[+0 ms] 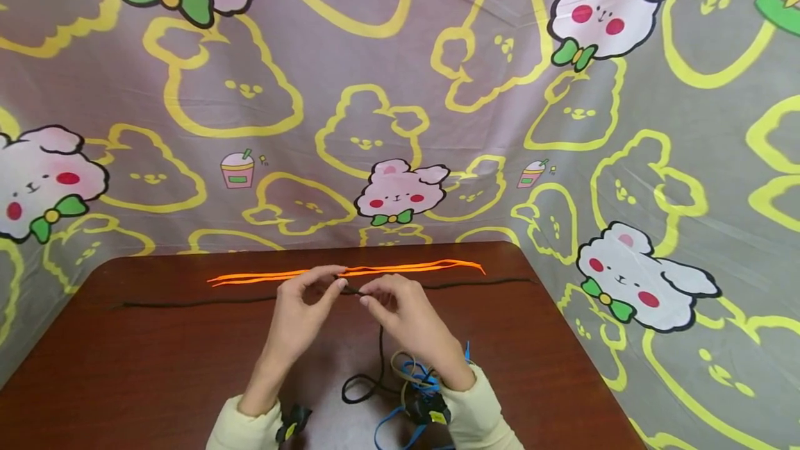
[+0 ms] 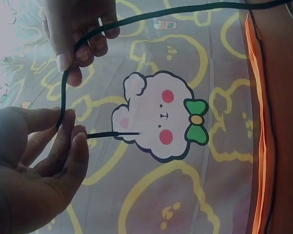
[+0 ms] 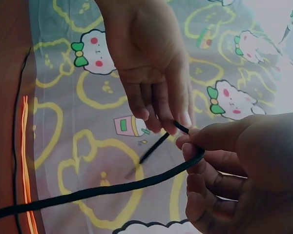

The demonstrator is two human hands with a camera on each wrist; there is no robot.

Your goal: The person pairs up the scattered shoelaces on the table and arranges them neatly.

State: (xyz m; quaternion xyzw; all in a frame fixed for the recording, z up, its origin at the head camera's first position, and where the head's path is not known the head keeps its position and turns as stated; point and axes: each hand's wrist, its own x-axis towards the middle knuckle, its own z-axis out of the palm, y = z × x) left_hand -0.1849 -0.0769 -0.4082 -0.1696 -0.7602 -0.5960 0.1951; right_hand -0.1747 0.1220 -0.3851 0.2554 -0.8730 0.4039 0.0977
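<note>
A black cord (image 1: 382, 349) is held up above the tabletop (image 1: 156, 353), its free end poking out past the left fingers. The left hand (image 1: 300, 314) pinches it between thumb and fingers; the right hand (image 1: 412, 311) pinches it just beside. From the right hand the cord hangs down to a loop. Near the right wrist lie a blue lace (image 1: 428, 387) and a tan cord (image 1: 392, 365), tangled. Beyond the hands, a second black cord (image 1: 200, 303) stretches sideways, orange laces (image 1: 250, 276) behind it, before a patterned cloth (image 1: 494, 134).

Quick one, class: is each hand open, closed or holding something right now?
Left hand: closed, pinching the black cord near one end.
Right hand: closed, pinching the same cord.
</note>
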